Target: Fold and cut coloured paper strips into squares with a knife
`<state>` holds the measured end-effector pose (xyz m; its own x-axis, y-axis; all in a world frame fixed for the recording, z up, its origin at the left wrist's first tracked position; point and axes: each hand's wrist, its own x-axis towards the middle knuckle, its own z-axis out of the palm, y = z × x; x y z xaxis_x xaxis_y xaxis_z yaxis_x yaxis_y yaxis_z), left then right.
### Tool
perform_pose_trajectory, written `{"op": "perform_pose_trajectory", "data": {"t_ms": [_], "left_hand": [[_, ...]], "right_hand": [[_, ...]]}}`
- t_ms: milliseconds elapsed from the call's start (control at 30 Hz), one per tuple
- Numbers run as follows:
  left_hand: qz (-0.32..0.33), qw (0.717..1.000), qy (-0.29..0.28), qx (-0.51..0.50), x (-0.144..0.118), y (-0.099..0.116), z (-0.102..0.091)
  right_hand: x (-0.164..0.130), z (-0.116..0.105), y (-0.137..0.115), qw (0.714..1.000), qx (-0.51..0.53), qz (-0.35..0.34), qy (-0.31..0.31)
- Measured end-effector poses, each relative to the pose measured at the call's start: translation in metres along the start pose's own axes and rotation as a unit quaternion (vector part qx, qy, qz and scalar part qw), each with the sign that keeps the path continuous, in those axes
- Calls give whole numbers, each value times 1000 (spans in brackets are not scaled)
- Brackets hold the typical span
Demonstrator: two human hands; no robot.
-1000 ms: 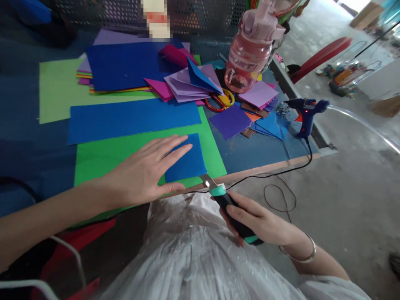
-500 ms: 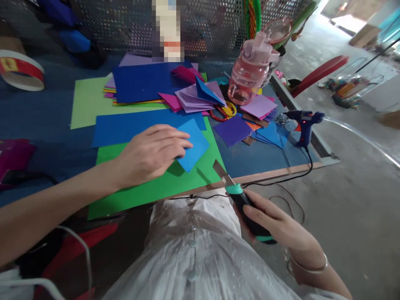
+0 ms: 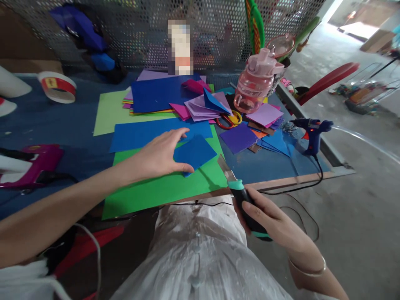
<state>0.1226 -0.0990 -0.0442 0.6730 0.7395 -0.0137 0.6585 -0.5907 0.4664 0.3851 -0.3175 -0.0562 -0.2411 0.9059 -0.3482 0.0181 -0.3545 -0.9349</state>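
Note:
My left hand (image 3: 159, 152) hovers at the left edge of a small blue paper square (image 3: 200, 151), thumb and fingers spread apart around it. The square lies on a green paper sheet (image 3: 150, 187), with a blue paper strip (image 3: 134, 135) behind it. Whether the thumb touches the square I cannot tell. My right hand (image 3: 265, 212) is closed around the black and teal handle of a utility knife (image 3: 239, 193). Its blade is out and points up and left, by the right edge of the green sheet.
Stacked coloured paper (image 3: 162, 93), scissors (image 3: 236, 119) and a pink water bottle (image 3: 254, 87) stand or lie towards the back. A blue glue gun (image 3: 313, 133) sits at the right edge, its cord hanging over. A tape roll (image 3: 59, 86) and a magenta device (image 3: 43, 162) are left.
My left hand has lifted off the small square and spread its fingers. The square now shows a darker blue face. The knife stays in my right hand. The view has shifted slightly.

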Motion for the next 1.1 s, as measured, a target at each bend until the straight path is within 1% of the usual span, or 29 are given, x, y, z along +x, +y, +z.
{"op": "perform_pose_trajectory", "data": {"t_ms": [67, 133, 200, 300, 333, 400, 533, 600, 667, 800, 900, 967, 1100], "left_hand": [[-8, 999, -26, 17, 6, 0, 4], [-9, 999, -36, 28, 9, 1, 6], [-9, 999, -29, 34, 9, 1, 6], [-3, 1000, 4, 23, 7, 3, 4], [5, 1000, 10, 9, 6, 3, 3], [27, 999, 6, -45, 4, 4, -2], [51, 979, -39, -192, 3, 4, -17], [53, 970, -68, -227, 3, 3, -23], [52, 967, -82, -237, 1, 2, -26], [64, 968, -64, -233, -4, 0, -22], [72, 973, -69, -207, -7, 4, -19], [83, 978, -70, -180, -9, 9, -17], [140, 981, -51, -121, -14, 15, -13]], "right_hand": [[2, 0, 0, 1000, -2, -4, -1], [3, -1, 1, 1000, 3, -6, 3], [3, -3, 2, 1000, 5, -4, 7], [3, -5, 5, 1000, -2, -8, 12], [2, -5, 6, 1000, -6, -10, 14], [0, -6, 8, 1000, -15, -11, 25], [-4, -4, 11, 996, -34, -9, 85], [-6, -2, 11, 991, -65, -20, 116], [-8, 2, 11, 983, -116, -48, 138], [-11, 12, 12, 951, -206, -136, 186], [-8, 18, 12, 914, -279, -188, 226], [-5, 22, 12, 886, -339, -201, 246], [1, 29, 17, 826, -461, -186, 266]]}}
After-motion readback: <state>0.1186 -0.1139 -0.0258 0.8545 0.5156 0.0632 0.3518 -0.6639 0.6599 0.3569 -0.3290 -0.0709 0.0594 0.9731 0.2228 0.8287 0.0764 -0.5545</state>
